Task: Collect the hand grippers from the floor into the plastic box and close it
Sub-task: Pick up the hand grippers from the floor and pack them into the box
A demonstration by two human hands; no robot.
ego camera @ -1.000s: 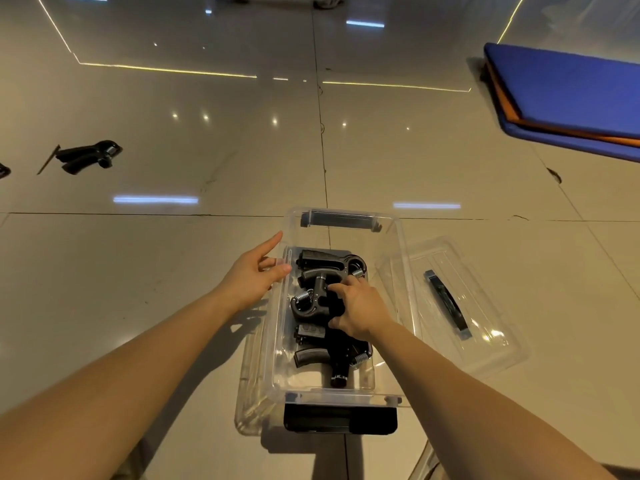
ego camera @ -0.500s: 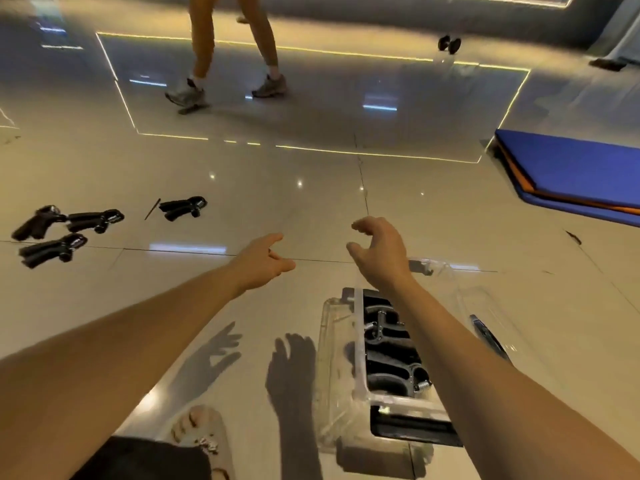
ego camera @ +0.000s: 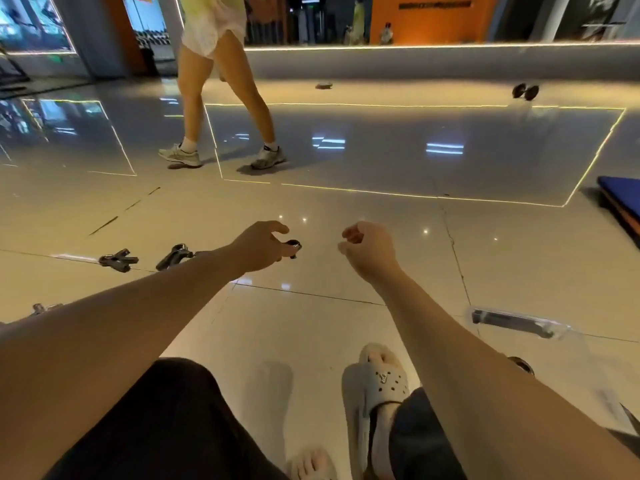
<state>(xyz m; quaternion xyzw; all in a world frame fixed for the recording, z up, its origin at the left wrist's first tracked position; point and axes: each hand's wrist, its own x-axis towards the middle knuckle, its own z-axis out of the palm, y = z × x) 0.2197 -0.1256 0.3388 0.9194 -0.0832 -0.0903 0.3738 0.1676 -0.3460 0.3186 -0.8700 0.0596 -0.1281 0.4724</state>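
Note:
Several black hand grippers lie on the glossy tile floor: one (ego camera: 117, 260) at the left, one (ego camera: 175, 256) beside it, and one (ego camera: 45, 308) half hidden by my left forearm. Another gripper's end (ego camera: 293, 244) shows just past the fingertips of my left hand (ego camera: 261, 245). That hand is stretched forward with curled, spread fingers; contact cannot be told. My right hand (ego camera: 370, 249) hangs beside it, loosely curled and empty. The clear plastic box (ego camera: 512, 322) with its black handle sits low at the right, mostly behind my right forearm.
A person's legs in white sneakers (ego camera: 221, 133) cross the floor ahead. A dumbbell (ego camera: 524, 91) lies far right, and a blue mat (ego camera: 620, 199) is at the right edge. My foot in a grey clog (ego camera: 377, 386) is below my arms.
The view has lifted and swung left, away from the box. Both hands left the box and reached forward; my left hand now overlaps the nearest floor gripper.

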